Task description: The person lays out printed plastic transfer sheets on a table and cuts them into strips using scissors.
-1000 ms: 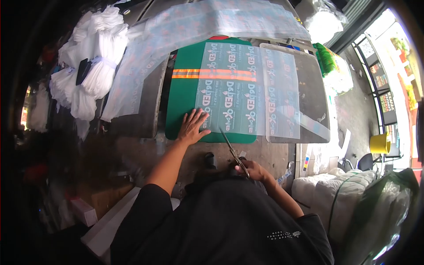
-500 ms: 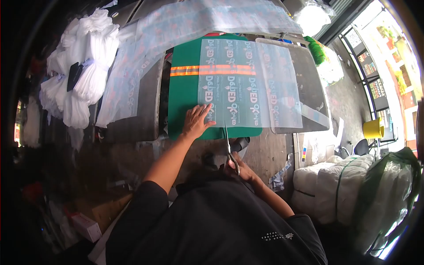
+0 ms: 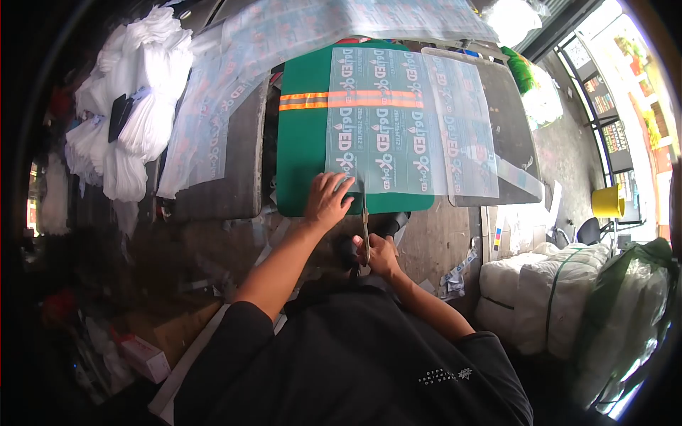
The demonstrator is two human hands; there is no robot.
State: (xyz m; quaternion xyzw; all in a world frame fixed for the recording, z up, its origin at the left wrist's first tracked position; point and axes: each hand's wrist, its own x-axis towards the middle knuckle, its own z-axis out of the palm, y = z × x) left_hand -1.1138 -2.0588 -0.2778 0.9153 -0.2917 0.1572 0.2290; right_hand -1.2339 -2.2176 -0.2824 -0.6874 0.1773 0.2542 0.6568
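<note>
Just beyond the left hand [image 3: 329,201], a thin, see-through plastic sheet [image 3: 398,135] lay flat, milky and rectangular, printed with rows of lettering. Under it was a smooth green board [image 3: 302,156] with rounded corners, crossed by a shiny orange and gray strip [image 3: 303,101]. The left hand had its fingers loosely spread and its thumb apart at the sheet's near left corner; how firmly they pressed could not be told. To its right and nearer the body, the right hand [image 3: 379,255] was curled around the handles of metal scissors [image 3: 366,227], the slim blades pointing away toward the sheet's near edge; whether they were parted was too small to tell.

Ahead of the right hand, a narrow green band ran between the sheet's edge and the board's. Farther right, the sheet overhung onto the dull dark counter [image 3: 515,128]. Around the right hand was open air above the brown floor [image 3: 433,245].
</note>
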